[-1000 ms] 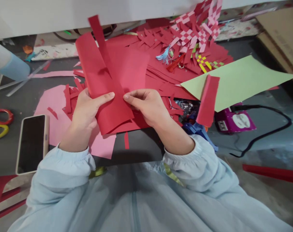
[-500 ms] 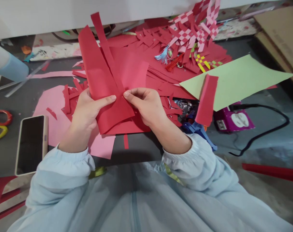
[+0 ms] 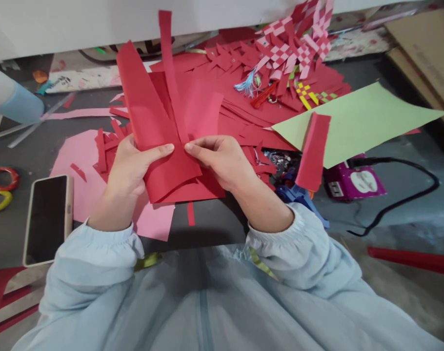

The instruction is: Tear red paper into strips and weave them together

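Note:
A folded sheet of red paper (image 3: 149, 107) is held up over the dark table. My left hand (image 3: 129, 163) grips its left side, thumb on top and the other fingers hidden behind. My right hand (image 3: 222, 158) pinches the paper's right edge between thumb and forefinger, close to the left thumb. A narrow red strip (image 3: 167, 58) stands partly separated from the sheet, running down to that pinch and pointing away from me. Behind the sheet lies more red paper (image 3: 203, 109). Pink paper (image 3: 154, 219) shows under my left wrist.
On the left are a phone (image 3: 48, 219), scissors (image 3: 2, 187) and a blue-and-white bottle (image 3: 17, 97). Woven red-and-pink paper pieces (image 3: 280, 53) are piled at the back. At right lie a green sheet (image 3: 353, 124), a folded red piece (image 3: 314, 151) and a purple box (image 3: 355, 181) with a black cord.
The red strip has swung from leaning left to nearly upright, widening the gap between it and the folded sheet. Both hands keep their hold, with only slight shifts.

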The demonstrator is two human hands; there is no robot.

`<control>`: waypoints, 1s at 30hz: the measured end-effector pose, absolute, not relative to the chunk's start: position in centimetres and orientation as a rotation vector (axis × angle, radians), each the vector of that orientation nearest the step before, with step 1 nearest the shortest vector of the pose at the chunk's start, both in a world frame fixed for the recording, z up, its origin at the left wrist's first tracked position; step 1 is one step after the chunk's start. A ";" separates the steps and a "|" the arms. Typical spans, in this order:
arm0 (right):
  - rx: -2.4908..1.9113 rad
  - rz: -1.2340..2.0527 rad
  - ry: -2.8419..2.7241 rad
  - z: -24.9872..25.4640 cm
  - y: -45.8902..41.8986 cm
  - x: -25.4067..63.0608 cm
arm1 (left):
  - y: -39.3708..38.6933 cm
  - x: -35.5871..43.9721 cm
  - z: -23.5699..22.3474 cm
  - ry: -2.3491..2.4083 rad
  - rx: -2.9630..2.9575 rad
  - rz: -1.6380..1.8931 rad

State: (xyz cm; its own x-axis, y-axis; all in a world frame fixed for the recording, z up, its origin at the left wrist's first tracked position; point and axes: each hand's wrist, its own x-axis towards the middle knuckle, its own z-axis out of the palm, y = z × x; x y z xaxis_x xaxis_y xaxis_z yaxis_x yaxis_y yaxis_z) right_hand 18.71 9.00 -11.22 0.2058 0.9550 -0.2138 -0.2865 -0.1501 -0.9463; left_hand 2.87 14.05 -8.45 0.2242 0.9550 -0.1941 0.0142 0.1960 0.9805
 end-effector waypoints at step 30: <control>-1.089 1.252 -0.553 -11.6 9.1 18.0 | 14.2 2.9 -8.7 1.092 1.193 0.954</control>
State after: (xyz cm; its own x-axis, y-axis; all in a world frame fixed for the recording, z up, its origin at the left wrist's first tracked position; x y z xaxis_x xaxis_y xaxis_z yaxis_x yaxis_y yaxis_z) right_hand 17.97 9.12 -11.65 0.2793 0.9361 -0.2140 -0.4727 -0.0599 -0.8792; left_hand 2.94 14.15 -8.74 0.2234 0.9654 -0.1343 -0.0032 0.1385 0.9904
